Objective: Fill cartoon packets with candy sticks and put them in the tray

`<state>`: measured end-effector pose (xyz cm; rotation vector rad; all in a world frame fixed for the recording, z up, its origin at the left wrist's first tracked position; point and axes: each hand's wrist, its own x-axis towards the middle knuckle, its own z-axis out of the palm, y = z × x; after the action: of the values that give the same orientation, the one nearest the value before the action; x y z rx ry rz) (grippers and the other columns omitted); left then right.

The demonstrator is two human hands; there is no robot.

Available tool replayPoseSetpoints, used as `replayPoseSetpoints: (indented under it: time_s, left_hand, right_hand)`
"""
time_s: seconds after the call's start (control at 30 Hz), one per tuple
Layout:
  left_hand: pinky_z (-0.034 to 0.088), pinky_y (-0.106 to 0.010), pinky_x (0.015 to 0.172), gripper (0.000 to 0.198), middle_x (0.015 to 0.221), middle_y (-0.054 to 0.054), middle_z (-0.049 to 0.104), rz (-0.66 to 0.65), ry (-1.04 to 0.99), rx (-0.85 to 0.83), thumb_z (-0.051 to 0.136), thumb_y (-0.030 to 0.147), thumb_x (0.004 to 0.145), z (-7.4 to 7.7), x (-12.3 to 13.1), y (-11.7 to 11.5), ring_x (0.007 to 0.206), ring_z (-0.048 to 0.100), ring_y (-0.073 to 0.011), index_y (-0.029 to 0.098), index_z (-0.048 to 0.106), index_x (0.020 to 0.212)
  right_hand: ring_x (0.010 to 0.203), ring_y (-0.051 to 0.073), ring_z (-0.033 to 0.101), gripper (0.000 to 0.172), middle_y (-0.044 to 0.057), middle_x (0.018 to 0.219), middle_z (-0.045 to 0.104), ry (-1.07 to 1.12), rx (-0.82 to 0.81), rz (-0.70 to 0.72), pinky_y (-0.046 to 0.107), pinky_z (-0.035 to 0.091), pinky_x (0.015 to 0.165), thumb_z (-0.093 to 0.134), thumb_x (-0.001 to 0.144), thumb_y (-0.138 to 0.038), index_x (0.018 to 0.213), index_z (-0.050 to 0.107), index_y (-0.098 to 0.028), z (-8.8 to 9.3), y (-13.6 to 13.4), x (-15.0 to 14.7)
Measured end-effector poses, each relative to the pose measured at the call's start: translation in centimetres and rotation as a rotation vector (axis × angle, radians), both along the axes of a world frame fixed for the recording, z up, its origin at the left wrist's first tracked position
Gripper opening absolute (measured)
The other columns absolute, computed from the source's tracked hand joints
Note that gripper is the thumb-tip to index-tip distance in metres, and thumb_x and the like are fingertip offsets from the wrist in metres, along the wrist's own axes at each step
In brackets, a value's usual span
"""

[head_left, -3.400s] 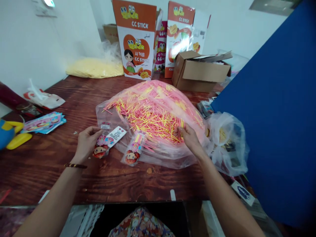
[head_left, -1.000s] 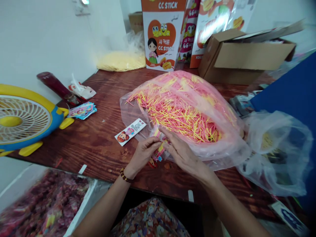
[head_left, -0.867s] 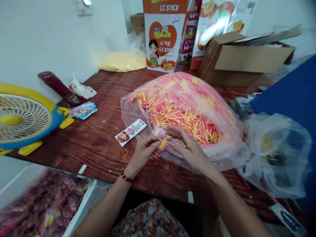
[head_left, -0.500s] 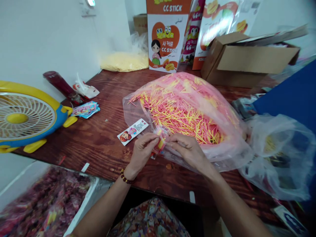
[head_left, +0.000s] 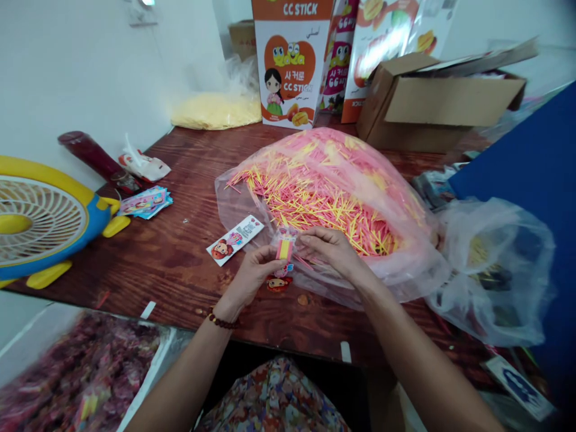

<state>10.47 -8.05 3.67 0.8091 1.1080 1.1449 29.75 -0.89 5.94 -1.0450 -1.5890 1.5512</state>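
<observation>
A small clear packet (head_left: 284, 248) with pink and yellow sticks inside and cartoon print on it is upright between my hands. My left hand (head_left: 249, 275), with a beaded bracelet at the wrist, pinches its left side between thumb and fingers. On the other side, my right hand (head_left: 335, 252) has its fingertips pressed together at the packet's upper right edge. Just behind lies a large clear plastic bag (head_left: 400, 207), its mouth toward me, full of loose pink and yellow sticks (head_left: 310, 201). A flat printed packet (head_left: 234, 240) with a cartoon girl rests left of my hands.
To the left stand a yellow and blue fan (head_left: 49, 222), a dark red bottle (head_left: 92, 157) and printed packets (head_left: 146, 203). Cartons (head_left: 288, 66) and an open cardboard box (head_left: 441, 105) line the back. A bin (head_left: 148, 372) of wrapped pieces sits below left; a plastic bag (head_left: 499, 270) is at right.
The packet has turned more upright and its pink and yellow sticks now show plainly. Both hands stay at it. The whole view has shifted slightly.
</observation>
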Motion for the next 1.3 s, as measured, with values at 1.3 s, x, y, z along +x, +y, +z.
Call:
replayPoseSetpoints:
  time_s: [1.3]
  left_hand:
    - [0.049,-0.035,0.08,0.035,0.097,-0.008,0.071,0.003,0.698,0.231,0.067,0.036,0.079,-2.5,-1.1,3.2,0.086,0.064,-0.0221,0.015,0.066,0.107]
  right_hand:
    - [0.079,0.018,0.065,0.02,0.004,0.088,0.072,-0.983,0.279,-0.059,0.025,0.039,0.064,0.046,0.09,-0.026,0.097,0.063,-0.019,-0.4,0.3,4.5]
